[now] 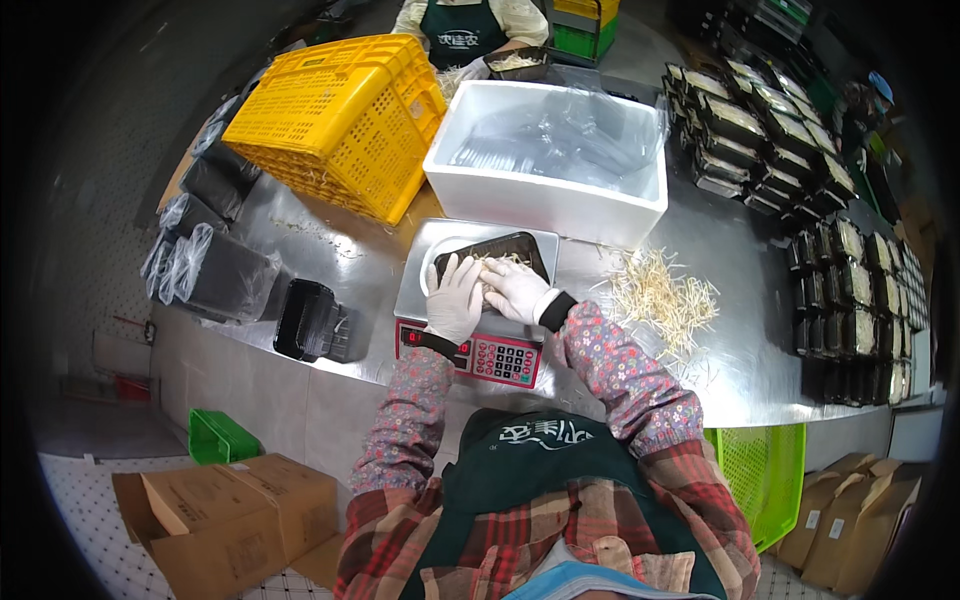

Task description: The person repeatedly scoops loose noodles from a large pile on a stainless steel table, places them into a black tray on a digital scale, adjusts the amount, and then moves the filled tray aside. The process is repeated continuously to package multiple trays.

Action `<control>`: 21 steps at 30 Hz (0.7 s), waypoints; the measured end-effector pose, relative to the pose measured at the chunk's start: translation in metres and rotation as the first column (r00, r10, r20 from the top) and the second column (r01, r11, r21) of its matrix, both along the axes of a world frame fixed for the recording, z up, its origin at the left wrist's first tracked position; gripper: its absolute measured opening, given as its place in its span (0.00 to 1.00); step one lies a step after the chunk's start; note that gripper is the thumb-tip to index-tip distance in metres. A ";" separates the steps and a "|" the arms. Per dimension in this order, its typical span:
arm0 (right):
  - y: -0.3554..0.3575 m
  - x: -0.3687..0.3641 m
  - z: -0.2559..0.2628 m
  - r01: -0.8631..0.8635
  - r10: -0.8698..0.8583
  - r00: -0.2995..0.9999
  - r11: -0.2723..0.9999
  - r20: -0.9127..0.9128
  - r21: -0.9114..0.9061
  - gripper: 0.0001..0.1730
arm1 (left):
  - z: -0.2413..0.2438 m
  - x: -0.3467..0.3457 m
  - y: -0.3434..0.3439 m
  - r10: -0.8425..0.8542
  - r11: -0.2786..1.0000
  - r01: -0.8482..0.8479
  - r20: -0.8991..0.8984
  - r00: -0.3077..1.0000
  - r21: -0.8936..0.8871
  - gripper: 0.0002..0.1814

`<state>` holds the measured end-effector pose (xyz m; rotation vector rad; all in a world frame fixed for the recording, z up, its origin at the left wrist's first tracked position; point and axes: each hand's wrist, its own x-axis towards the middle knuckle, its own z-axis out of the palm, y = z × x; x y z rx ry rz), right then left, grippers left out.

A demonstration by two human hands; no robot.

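Observation:
A black plastic tray (529,247) holding bean sprouts rests on the steel pan of a digital weighing scale (420,295). My left hand (454,300), in a white glove, lies flat over the tray's left part with fingers extended. From the right, my gloved right hand (514,289) presses on the sprouts, its fingertips close to the left hand. Between and beyond the fingers a few sprouts (517,259) show; the hands hide the rest. A loose heap of sprouts (660,296) lies on the steel table (585,375) to the right.
Behind the scale stand a white foam box (540,206) with clear plastic inside and a tilted yellow crate (337,120). Nested black trays (304,322) and bagged tray stacks (225,274) sit left. Filled packs (855,300) are stacked right. A co-worker (469,34) stands opposite.

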<state>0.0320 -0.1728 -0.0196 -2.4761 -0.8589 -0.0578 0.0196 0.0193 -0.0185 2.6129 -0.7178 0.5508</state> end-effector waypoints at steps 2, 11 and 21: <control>-0.018 0.002 0.017 -0.093 0.117 0.985 0.980 -0.130 0.175 0.27 | -0.003 -0.001 0.006 -0.028 0.997 0.023 -0.083 0.996 -0.068 0.21; -0.161 -0.068 -0.011 0.777 -0.842 0.536 0.464 -0.062 0.426 0.24 | 0.089 -0.039 -0.004 -0.044 0.786 -0.009 -0.071 0.996 -0.618 0.21; -0.193 -0.156 -0.108 0.590 -0.586 0.806 0.782 0.084 -0.203 0.23 | -0.027 -0.106 -0.167 -0.572 0.801 0.358 -0.436 0.695 -0.481 0.52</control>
